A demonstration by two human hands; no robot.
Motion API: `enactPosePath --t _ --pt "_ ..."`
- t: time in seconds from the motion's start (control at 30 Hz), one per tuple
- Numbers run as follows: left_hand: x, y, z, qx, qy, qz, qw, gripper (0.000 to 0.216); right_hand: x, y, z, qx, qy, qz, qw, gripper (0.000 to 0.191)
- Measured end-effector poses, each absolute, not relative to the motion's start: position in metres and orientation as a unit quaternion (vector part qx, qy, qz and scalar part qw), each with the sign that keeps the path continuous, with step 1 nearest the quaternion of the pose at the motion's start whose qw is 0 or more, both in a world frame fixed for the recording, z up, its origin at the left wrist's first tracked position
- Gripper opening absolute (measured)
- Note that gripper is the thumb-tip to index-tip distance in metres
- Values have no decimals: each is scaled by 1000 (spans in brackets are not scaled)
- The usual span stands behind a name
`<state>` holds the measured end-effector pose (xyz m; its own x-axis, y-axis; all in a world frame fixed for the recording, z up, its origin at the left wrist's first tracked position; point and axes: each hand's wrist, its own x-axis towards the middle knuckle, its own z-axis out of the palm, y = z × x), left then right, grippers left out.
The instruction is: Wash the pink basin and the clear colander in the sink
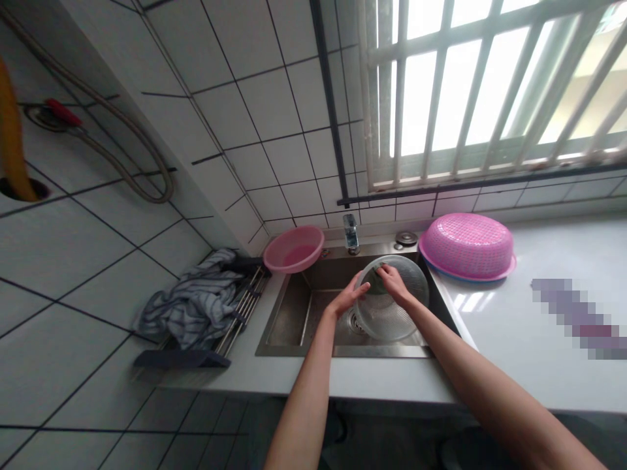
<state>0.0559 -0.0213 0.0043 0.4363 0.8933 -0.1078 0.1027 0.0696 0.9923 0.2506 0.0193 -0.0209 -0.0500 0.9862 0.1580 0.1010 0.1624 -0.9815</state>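
Whitish basin (392,320): tilted within the steel sink (283,326); whether it touches the bottom I cannot tell. An uneven push could skid it.
Left hand (347,297): thumb and fingers pinching the left rim; if wet, it might slip free.
Right hand (393,282): fingers bunched on 1 greenish item (379,284) inside, its kind unclear; pressing hard could twist the basin.
Faucet (351,230): just beyond; raising the basin could knock it.
Pink basket (467,243): upturned beside the sink; a wide swing could nudge it.

There are two hands (345,297) (392,282), one translucent bowl (392,321), one sink (290,312) and one faucet (351,231)
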Motion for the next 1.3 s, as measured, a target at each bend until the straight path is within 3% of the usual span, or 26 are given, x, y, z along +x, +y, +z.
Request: enactPosePath --t 0.17,0.43,0.67,0.9,1.13,1.3 --pt "50 -19 1 619 428 343 563 86 230 -4 -24 -336 -686 535 360 28" --pt "55 -23 7 597 426 338 590 90 253 14 -13 -459 -557 482 497 36" --pt "51 -22 7 623 429 347 554 83 235 0 -20 -339 -676 536 375 31" --pt "56 -25 10 601 408 347 593 89 254 23 -23 -530 -547 407 505 38" --pt "55 -28 15 637 423 339 548 85 230 0 -30 -374 -693 488 376 23" --pt "55 -23 9 635 418 345 551 90 243 11 -26 -504 -628 379 457 28"
